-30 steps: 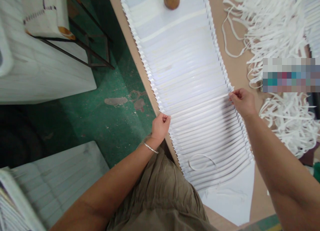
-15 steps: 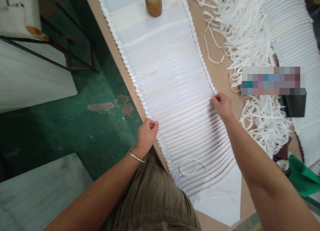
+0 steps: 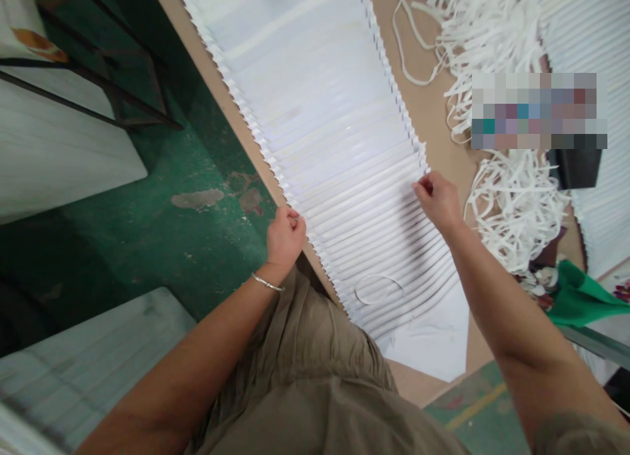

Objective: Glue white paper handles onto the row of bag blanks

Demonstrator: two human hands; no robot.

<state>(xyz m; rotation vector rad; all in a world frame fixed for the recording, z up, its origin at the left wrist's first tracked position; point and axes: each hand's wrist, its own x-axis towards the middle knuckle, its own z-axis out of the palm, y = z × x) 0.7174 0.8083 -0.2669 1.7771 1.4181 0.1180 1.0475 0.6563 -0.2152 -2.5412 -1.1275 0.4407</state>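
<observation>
A long panel of white strips [image 3: 339,140] lies across the table, its strips side by side in close rows and both long edges notched. At its left edge my left hand [image 3: 287,239] is pinched closed on the end of a white strip. My right hand [image 3: 440,200] is over the right edge, thumb and fingers pinched together on what looks like the other end; the fingers hide most of it. Below the hands, the rows curve toward a plain white sheet [image 3: 433,350]. A thin white loop [image 3: 378,277] rests on the rows.
Heaps of loose white strips [image 3: 516,212] lie on the brown table [image 3: 433,123] to the right, beside a black box [image 3: 581,163] and a blurred-out patch. Further right are another ribbed white panel [image 3: 590,54] and a green cloth [image 3: 581,294]. A dark metal frame [image 3: 142,120] stands left, on the green floor.
The view has shifted, so the table and panel sit higher and the bottle at the top is almost out of sight. Both hands stay pinched at the panel's edges.
</observation>
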